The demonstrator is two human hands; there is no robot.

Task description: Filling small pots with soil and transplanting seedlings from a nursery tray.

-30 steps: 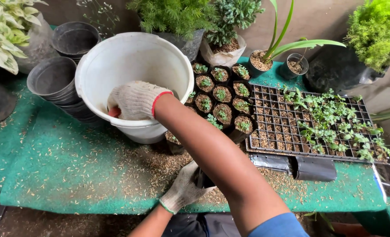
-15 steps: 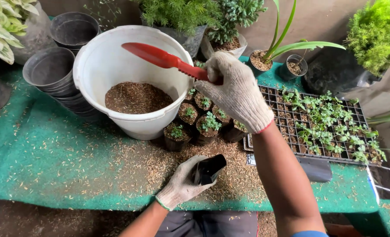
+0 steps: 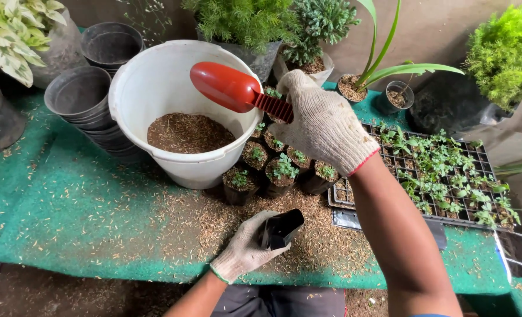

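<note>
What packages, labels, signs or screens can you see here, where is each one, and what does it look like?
No labels, signs or screens show.
Small black planting bag: held open by the left hand above the green mat, soft, glossy black.
Filled black bags: clustered right of the white bucket, each with a small green seedling.
Large black bag: back right, crumpled, under a bushy green plant.
</note>
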